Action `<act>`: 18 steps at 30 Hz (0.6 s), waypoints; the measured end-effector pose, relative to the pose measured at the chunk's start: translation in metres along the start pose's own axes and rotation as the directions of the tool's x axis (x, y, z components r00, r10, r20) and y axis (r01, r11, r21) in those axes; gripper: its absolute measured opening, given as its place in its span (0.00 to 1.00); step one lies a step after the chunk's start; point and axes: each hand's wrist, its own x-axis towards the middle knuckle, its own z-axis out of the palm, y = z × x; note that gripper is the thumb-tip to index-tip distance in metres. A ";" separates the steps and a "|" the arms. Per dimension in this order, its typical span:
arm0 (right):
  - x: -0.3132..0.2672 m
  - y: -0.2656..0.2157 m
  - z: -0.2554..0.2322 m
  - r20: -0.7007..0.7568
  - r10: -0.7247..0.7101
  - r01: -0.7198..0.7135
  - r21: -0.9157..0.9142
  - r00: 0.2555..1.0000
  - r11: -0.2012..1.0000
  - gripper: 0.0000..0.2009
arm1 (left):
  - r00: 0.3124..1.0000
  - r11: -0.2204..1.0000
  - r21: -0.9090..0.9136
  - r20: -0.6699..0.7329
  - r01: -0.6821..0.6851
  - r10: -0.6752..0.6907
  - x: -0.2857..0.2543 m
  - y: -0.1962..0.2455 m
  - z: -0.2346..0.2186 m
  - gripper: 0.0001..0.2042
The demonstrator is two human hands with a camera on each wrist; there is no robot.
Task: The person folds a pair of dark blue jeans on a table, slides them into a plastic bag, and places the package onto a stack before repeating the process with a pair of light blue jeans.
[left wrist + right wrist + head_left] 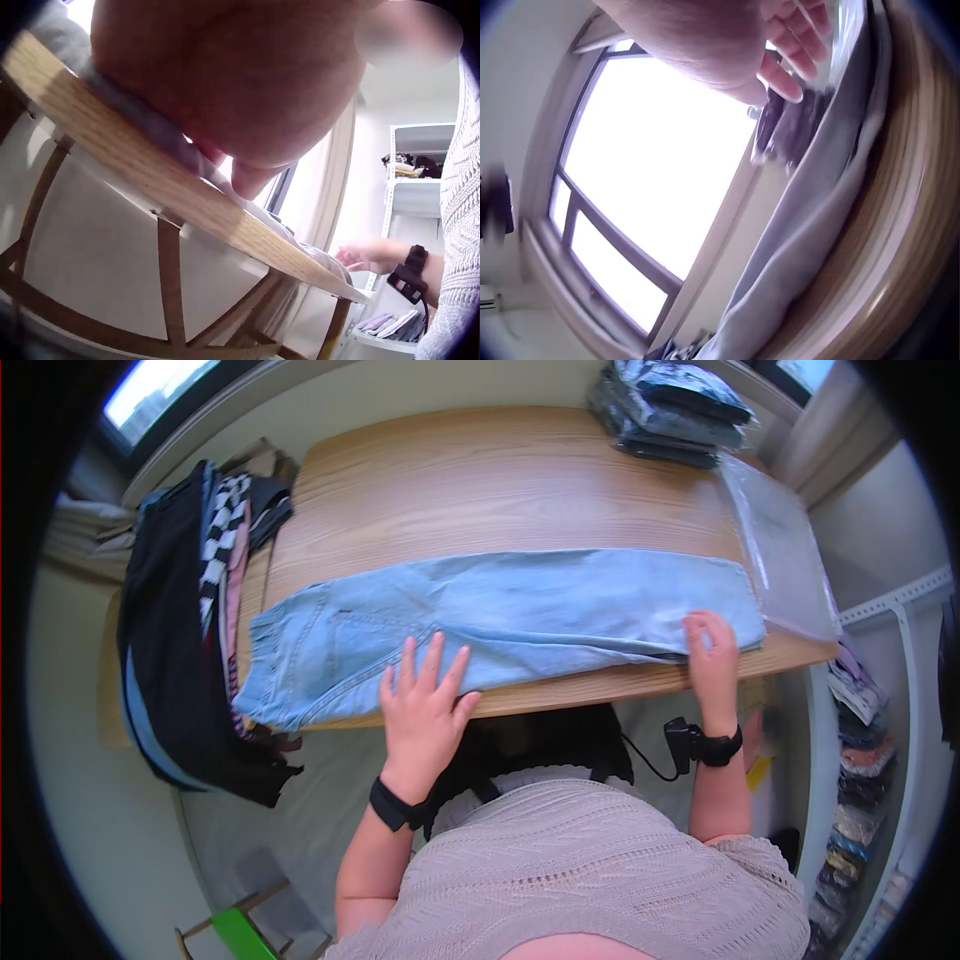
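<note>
A pair of light blue jeans lies folded lengthwise along the table's near side, the elastic waistband at the left and the leg ends at the right. My left hand rests on the denim near the crotch seam, fingers spread and straight. Over the lower legs is my right hand, its fingers relaxed and slightly bent with nothing between them. The right wrist view shows those fingers loosely extended just above the cloth.
Dark trousers and other clothes are heaped at the table's left end. Bagged folded garments are stacked at the back right, near a clear plastic bag along the right edge. A shelf rack with folded clothes stands at the right.
</note>
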 end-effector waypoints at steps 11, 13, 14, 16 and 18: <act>-0.019 0.122 -0.052 -0.222 0.661 -0.695 -0.154 0.716 0.702 0.29 | 0.998 0.998 -0.039 0.040 0.043 -0.041 0.000 -0.005 -0.006 0.22; -0.010 0.128 -0.055 -0.135 0.686 -0.699 -0.126 0.715 0.704 0.29 | 0.998 0.998 -0.032 0.045 0.053 -0.051 -0.002 -0.009 -0.006 0.22; -0.004 0.133 -0.055 0.016 0.697 -0.696 -0.050 0.717 0.717 0.29 | 0.999 0.998 -0.037 0.029 0.046 -0.045 -0.003 -0.012 -0.006 0.21; 0.000 0.145 -0.052 0.167 0.681 -0.694 0.028 0.713 0.719 0.29 | 0.999 0.998 -0.041 0.011 0.040 -0.040 -0.004 -0.014 -0.006 0.21; 0.004 0.148 -0.046 0.069 0.693 -0.697 0.059 0.717 0.715 0.23 | 0.999 0.998 -0.039 0.008 0.050 -0.050 -0.004 -0.015 -0.006 0.21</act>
